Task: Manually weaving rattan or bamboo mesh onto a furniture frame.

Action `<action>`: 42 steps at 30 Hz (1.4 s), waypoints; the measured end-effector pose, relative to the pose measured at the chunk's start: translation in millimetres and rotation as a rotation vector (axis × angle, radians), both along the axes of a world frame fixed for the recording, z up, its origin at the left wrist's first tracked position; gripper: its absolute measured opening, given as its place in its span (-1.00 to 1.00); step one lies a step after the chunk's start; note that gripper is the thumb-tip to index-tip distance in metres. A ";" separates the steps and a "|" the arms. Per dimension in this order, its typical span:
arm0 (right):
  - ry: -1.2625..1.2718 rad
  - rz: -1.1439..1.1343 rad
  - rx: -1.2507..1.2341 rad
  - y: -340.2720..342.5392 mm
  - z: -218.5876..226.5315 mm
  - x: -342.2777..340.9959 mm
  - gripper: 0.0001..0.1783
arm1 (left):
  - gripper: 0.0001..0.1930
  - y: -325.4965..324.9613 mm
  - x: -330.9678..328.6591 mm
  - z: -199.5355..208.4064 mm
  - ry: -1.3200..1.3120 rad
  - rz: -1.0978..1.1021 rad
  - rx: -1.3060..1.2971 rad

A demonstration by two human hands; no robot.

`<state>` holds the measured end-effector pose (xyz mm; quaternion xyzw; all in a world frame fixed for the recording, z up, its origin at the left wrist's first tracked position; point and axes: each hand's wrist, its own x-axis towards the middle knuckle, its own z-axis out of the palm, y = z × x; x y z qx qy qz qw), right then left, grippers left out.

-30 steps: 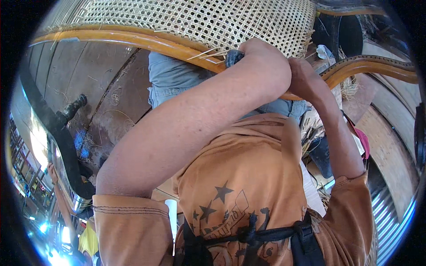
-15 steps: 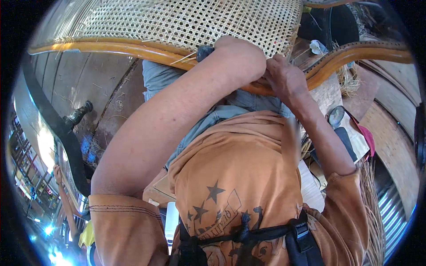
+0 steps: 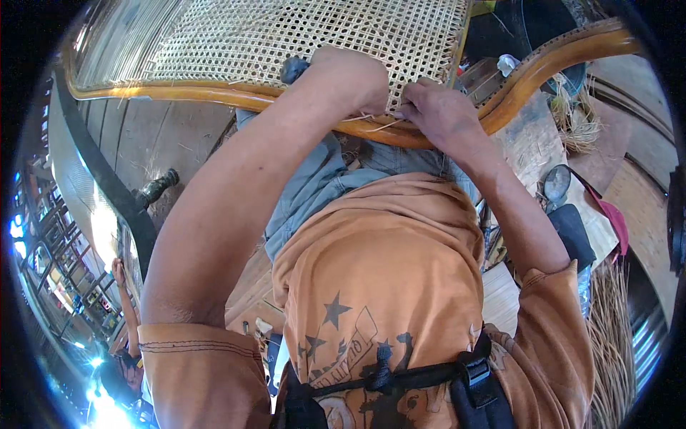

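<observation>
One woven cane panel [image 3: 307, 39], set in one curved wooden frame [image 3: 193, 91], lies across the person's lap. The left hand [image 3: 356, 77] is closed around a dark-knobbed tool [image 3: 294, 69]; the right hand [image 3: 439, 107] bends its fingers at the panel's lower edge, and whether they pinch a strand cannot be told. To the right are one round, dark-rimmed dish or lens [image 3: 557, 184], contents unclear, one fibre tuft [image 3: 576, 123] and one long fibre bundle [image 3: 613, 322].
</observation>
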<state>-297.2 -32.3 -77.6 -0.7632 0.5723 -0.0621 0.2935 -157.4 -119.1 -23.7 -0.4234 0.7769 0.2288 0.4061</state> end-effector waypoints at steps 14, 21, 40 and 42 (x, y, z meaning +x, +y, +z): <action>-0.139 -0.236 -0.164 -14.6 12.2 -58.5 -0.74 | -0.66 46.6 33.5 -14.7 0.499 0.394 -0.270; 0.088 -0.098 0.064 -9.8 18.5 -37.6 -0.69 | -0.73 56.1 28.6 -15.5 0.437 0.264 -0.240; 0.146 0.119 0.195 -25.3 11.6 -43.0 -0.69 | -0.67 53.8 27.7 -34.0 0.531 0.447 -0.089; 0.129 0.123 0.187 -26.5 6.9 -45.1 -0.68 | -0.68 54.0 27.3 -35.2 0.526 0.430 -0.076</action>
